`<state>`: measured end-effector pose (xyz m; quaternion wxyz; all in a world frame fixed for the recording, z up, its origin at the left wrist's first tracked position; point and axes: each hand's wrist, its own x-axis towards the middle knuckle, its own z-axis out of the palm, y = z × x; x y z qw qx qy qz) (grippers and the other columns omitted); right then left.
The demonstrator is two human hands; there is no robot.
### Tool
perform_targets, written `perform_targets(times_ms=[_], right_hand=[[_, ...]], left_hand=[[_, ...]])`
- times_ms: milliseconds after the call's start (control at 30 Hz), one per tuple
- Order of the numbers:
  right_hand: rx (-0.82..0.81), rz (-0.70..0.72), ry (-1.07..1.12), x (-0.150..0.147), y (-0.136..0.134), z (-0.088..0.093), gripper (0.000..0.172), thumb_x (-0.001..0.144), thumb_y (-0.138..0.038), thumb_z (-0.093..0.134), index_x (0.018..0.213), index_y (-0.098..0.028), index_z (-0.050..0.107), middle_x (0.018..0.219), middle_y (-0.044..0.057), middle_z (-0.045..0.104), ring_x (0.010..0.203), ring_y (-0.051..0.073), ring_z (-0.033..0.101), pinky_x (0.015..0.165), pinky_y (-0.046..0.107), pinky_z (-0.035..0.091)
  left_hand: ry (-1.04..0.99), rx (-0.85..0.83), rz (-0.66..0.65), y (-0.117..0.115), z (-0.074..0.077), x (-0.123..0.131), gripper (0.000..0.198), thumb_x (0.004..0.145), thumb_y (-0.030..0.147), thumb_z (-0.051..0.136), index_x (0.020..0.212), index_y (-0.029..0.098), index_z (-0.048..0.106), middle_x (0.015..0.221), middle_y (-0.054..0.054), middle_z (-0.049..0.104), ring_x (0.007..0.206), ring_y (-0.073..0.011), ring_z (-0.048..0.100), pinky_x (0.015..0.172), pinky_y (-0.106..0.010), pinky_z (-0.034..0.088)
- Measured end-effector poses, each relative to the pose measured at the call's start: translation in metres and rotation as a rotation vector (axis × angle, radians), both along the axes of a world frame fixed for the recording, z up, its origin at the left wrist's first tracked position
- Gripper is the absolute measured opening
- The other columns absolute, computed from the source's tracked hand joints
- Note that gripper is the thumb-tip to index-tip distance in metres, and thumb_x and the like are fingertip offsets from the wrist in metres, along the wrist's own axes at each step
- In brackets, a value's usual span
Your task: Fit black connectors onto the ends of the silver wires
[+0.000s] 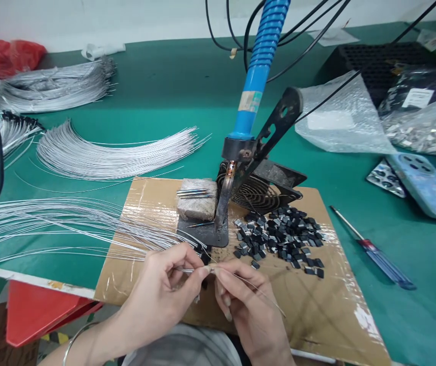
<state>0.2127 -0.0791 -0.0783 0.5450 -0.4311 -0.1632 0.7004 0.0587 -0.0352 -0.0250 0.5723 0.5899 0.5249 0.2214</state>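
Note:
Over the front of the cardboard, my left hand (166, 292) pinches a thin white wire (184, 270) between thumb and forefinger. My right hand (250, 307) is also closed, its fingertips almost meeting the left ones on the wire's end. A fine strand (265, 294) trails from the right fingers toward the lower right. Whatever small part sits between the fingertips is hidden. Loose white wires (134, 229) lie beyond my left hand, and a pile of small black connector pieces (282, 236) lies beyond my right hand.
A blue hot-air nozzle holder (258, 81) stands over the cardboard sheet (340, 310). Behind my hands is a wrapped block (197, 207) with metal rods on top. A wire bundle (114, 155) lies at left; a screwdriver (378, 254), phone (426, 185) and plastic bags (340, 119) lie at right.

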Motion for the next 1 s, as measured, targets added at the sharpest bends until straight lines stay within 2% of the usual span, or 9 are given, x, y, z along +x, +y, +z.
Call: perform_targets(times_ms=[233,467,700,1000], right_hand=[[-0.014,-0.040,0.065,-0.004,-0.002,0.000,0.017,0.080,-0.036,0.081,0.083,-0.020,0.082,0.056,-0.003,0.054,0.046,0.006,0.043,0.040,0.015,0.036],[-0.018,-0.035,0.068,-0.003,-0.002,-0.004,0.015,0.081,-0.035,0.081,0.082,-0.020,0.080,0.057,-0.003,0.054,0.046,0.006,0.044,0.040,0.016,0.038],[0.009,-0.059,0.059,-0.004,-0.001,-0.005,0.016,0.081,-0.036,0.081,0.084,-0.020,0.081,0.055,-0.003,0.053,0.045,0.006,0.043,0.037,0.014,0.038],[0.011,-0.072,0.061,-0.003,-0.005,-0.007,0.012,0.082,-0.034,0.081,0.086,-0.022,0.082,0.056,-0.002,0.056,0.045,0.005,0.046,0.038,0.013,0.040]], left_hand=[[-0.050,0.009,0.046,-0.003,-0.006,0.002,0.020,0.096,0.031,0.059,0.081,0.018,0.060,0.065,0.002,0.057,0.058,-0.0107,0.046,0.052,-0.022,0.035],[-0.001,0.077,0.042,-0.003,-0.010,0.003,0.024,0.098,0.035,0.057,0.082,0.018,0.061,0.066,0.003,0.052,0.055,-0.0105,0.037,0.050,-0.024,0.030],[0.067,0.150,0.030,-0.006,-0.011,0.003,0.022,0.098,0.031,0.056,0.082,0.017,0.063,0.065,0.004,0.048,0.054,-0.0097,0.032,0.049,-0.024,0.026],[0.088,0.230,0.050,-0.007,-0.015,0.004,0.020,0.097,0.027,0.056,0.081,0.017,0.063,0.065,0.004,0.048,0.053,-0.0092,0.034,0.048,-0.023,0.028]])
